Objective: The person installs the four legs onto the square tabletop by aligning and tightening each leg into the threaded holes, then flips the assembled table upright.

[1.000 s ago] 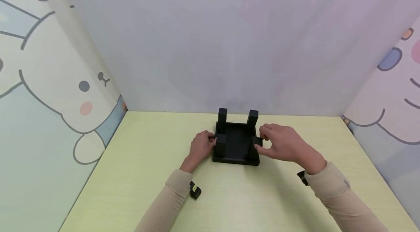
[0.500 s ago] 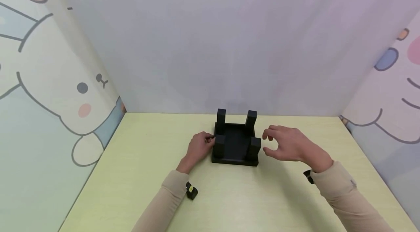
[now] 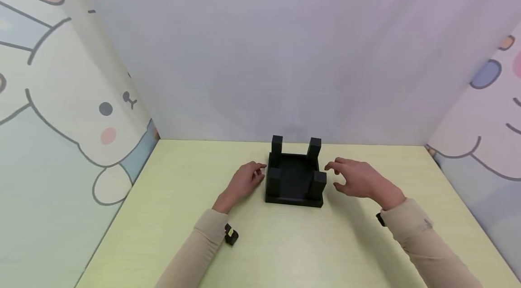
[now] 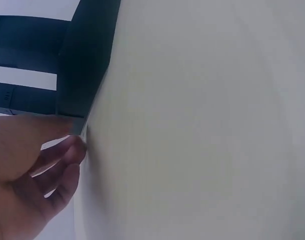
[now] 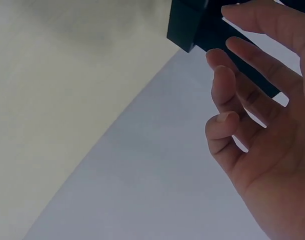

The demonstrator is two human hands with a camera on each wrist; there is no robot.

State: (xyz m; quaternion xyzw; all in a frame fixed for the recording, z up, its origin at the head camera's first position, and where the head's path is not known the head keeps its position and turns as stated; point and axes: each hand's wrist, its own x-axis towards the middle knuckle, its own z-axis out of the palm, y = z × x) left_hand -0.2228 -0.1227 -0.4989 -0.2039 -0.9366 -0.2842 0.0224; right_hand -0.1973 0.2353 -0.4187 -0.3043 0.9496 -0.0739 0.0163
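A black square frame (image 3: 294,178) with a low rim lies on the table in the head view, like a small table turned upside down. From its corners several thick black legs (image 3: 317,182) point upward. My left hand (image 3: 245,180) is at its left side, fingers loosely bent. In the left wrist view the thumb and fingertips come right up to the corner of the black side wall (image 4: 87,60). My right hand (image 3: 357,178) hovers just right of the frame, thumb and fingers spread, holding nothing. The right wrist view shows part of the black frame (image 5: 185,25) beyond its fingertips.
The pale yellow table (image 3: 187,179) reaches back to a plain light grey wall (image 3: 285,53). Cartoon-printed panels stand at the left (image 3: 61,111) and right (image 3: 488,125). A small black wrist camera (image 3: 231,235) sits by the left cuff.
My right hand has let go of the front right leg and drawn back to the right. My left fingers have loosened from the left rim. The frame has stayed in place.
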